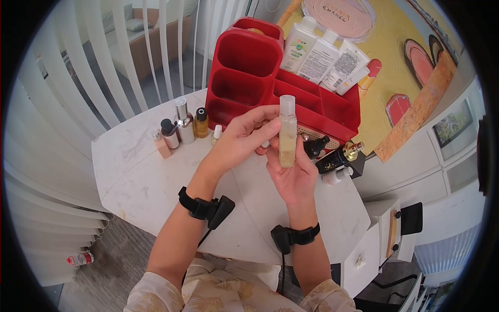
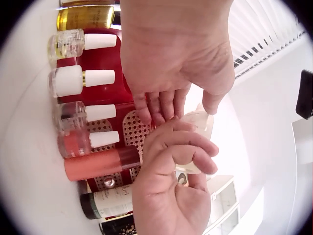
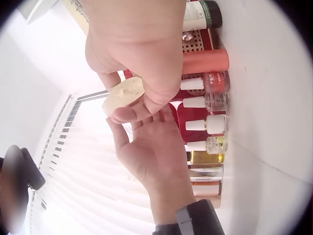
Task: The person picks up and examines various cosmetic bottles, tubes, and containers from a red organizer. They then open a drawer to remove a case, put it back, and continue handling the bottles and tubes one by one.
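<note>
A clear bottle (image 1: 288,136) of pale yellow liquid stands upright over the table, cap up, between both hands. My right hand (image 1: 294,182) grips its lower part, with thumb and fingers on opposite sides. My left hand (image 1: 241,138) pinches its upper part from the left, the thumb at the side and the fingers reaching behind. In the right wrist view, the base of the bottle (image 3: 124,95) shows between the right thumb and fingers. The left palm (image 3: 154,152) faces it there. Behind the hands stands a red organizer (image 1: 317,112) with compartments, partly hidden by them.
White bottles and tubes (image 1: 319,60) stand in the organizer's right section. Left on the marble-look table (image 1: 135,171) are a silver pump bottle (image 1: 184,122) and an amber bottle (image 1: 201,124). Several nail polish bottles (image 2: 68,81) line the organizer's front. A black bottle (image 1: 338,158) stands at right.
</note>
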### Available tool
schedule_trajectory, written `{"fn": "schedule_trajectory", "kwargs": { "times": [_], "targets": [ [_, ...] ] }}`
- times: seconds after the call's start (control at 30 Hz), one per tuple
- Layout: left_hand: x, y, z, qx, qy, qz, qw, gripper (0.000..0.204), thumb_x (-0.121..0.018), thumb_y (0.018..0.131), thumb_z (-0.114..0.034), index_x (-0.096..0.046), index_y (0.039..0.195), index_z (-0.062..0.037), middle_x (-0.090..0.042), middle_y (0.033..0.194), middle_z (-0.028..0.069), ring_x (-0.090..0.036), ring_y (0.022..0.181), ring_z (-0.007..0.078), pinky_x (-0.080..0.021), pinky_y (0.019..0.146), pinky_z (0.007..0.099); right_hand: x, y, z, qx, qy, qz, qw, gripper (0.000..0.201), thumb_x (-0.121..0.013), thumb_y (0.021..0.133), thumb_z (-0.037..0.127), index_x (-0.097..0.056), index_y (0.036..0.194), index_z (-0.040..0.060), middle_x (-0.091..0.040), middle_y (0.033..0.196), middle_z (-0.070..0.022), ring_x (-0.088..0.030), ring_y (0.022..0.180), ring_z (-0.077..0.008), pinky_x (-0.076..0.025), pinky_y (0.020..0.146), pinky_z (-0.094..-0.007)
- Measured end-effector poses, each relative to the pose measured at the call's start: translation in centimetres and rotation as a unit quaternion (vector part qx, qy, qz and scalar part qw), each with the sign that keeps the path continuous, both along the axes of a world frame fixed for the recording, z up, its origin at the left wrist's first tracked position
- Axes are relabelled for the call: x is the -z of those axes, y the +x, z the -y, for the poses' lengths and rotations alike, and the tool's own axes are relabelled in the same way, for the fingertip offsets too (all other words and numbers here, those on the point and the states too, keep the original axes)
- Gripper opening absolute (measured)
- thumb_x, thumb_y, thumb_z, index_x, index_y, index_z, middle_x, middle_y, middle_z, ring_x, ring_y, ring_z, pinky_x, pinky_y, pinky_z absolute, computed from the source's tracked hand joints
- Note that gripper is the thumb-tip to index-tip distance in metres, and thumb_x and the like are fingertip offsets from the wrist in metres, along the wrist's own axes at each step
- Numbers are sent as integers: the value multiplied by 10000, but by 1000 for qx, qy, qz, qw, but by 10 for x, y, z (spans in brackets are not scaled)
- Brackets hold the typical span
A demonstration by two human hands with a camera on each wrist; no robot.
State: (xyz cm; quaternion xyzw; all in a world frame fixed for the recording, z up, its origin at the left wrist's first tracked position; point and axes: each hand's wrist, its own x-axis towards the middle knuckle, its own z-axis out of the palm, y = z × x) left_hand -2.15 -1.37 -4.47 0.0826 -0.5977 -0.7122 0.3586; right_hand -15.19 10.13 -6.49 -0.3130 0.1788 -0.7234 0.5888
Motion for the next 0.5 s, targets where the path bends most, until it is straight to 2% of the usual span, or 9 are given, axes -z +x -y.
{"fn": "schedule_trajectory", "kwargs": {
  "times": [0.03, 0.13, 0.2, 0.3, 0.4, 0.5],
  "targets": [
    [0, 0, 0, 10, -1, -3, 1000, 434, -623, 1029, -249, -573, 1399, -28, -673, 1246, 41, -631, 1100, 128, -491, 970, 292, 2, -2, 0, -38, -21, 23, 999, 454, -302, 1125, 339, -485, 1405, 32, -616, 1150, -101, -575, 796, -169, -498, 657, -301],
    [-1, 1, -2, 37, -6, -20, 999, 463, -665, 1003, -231, -568, 1399, -13, -670, 1253, 60, -628, 1123, 138, -491, 982, 297, 2, -1, -1, -52, -9, 41, 998, 485, -281, 1122, 381, -499, 1381, 33, -579, 1058, -89, -531, 735, -172, -451, 605, -304],
    [-4, 3, -3, 52, -10, -43, 998, 480, -692, 984, -219, -568, 1396, -6, -674, 1238, 71, -630, 1114, 140, -494, 980, 299, 1, 1, -2, -60, -3, 29, 998, 491, -267, 1123, 404, -520, 1357, 54, -587, 1031, -80, -543, 725, -169, -446, 608, -303],
    [0, 4, 0, 55, 0, -16, 998, 479, -731, 956, -193, -582, 1371, -6, -682, 1209, 69, -640, 1072, 138, -512, 940, 289, -5, 5, -4, -69, 27, -12, 997, 515, -253, 1122, 438, -523, 1352, 65, -599, 1018, -72, -555, 724, -172, -444, 609, -303],
    [-2, 6, 0, 56, 16, -1, 998, 464, -777, 916, -154, -606, 1325, -15, -688, 1180, 58, -646, 1022, 128, -529, 889, 282, -5, 5, -1, -63, 34, -73, 995, 562, -233, 1116, 479, -509, 1373, 62, -615, 1039, -65, -579, 757, -178, -459, 624, -311],
    [0, 4, 1, 1, -2, -12, 1000, 427, -799, 895, -146, -635, 1260, 3, -697, 1044, 29, -622, 917, 74, -518, 732, 228, -9, 13, 1, -9, 52, -101, 993, 597, -234, 1111, 508, -497, 1400, 56, -631, 1088, -63, -613, 830, -188, -488, 656, -322]
  ]
}}
